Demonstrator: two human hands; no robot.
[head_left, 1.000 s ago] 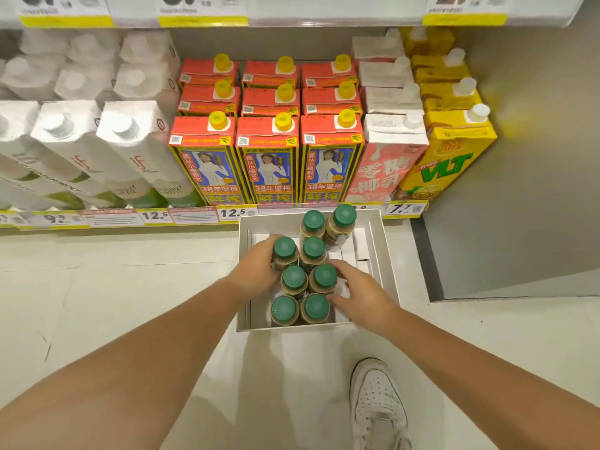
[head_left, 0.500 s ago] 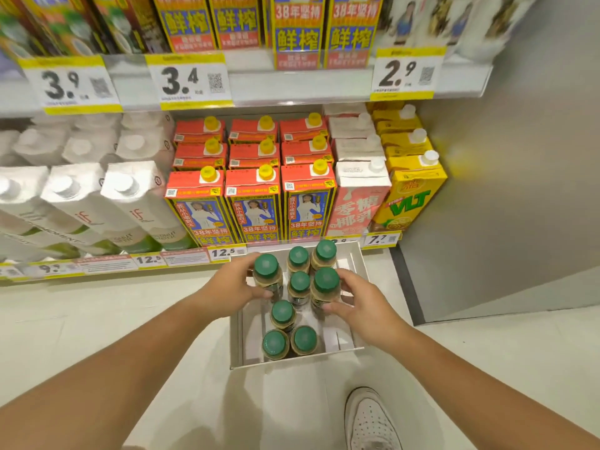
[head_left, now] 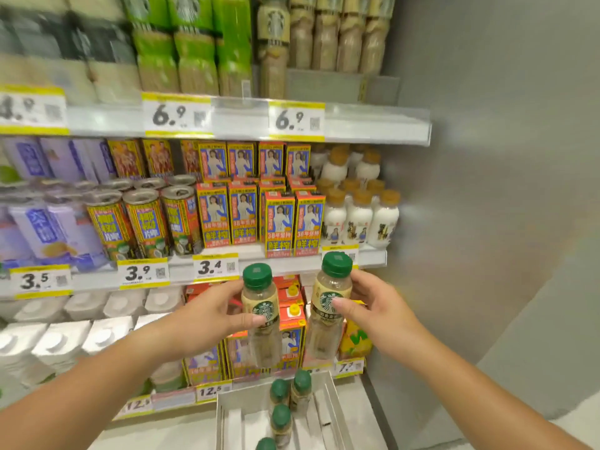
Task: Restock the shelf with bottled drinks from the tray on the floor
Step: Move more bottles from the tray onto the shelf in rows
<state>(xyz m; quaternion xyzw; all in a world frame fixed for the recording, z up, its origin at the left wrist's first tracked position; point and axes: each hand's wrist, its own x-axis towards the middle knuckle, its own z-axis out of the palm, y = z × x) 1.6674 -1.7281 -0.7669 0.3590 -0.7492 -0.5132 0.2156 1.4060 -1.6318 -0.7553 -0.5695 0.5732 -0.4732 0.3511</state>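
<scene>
Each hand holds one bottle, upright, in front of the shelves. The left hand [head_left: 207, 316] curls fingers and thumb round the left bottle [head_left: 261, 306] at its label. The right hand [head_left: 380, 313] grips the right bottle [head_left: 329, 300] likewise, thumb across the logo. The hands are apart and the bottles stand side by side with a gap between them, the right one slightly higher, at about 2 o'clock from the left. Both have green caps and pale drink inside.

The tray [head_left: 339, 414] sits on the floor at 6 o'clock in the view, below the held bottles, with white dividers showing. Four spare bottles [head_left: 281, 417] stand in it: two near its far wall, one in the middle and one cut off by the bottom edge.

Behind the held bottles runs a shelf edge [head_left: 285, 263], with a 3.4 tag [head_left: 216, 267] at 10 o'clock from the left bottle. On that shelf stand cartons [head_left: 279, 219], with cans [head_left: 146, 219] at their 9 o'clock and white bottles [head_left: 358, 219] at their 3 o'clock. At 12 o'clock the top shelf holds logo bottles [head_left: 324, 37], which are blurred. A grey wall [head_left: 503, 190] fills the 3 o'clock side.
</scene>
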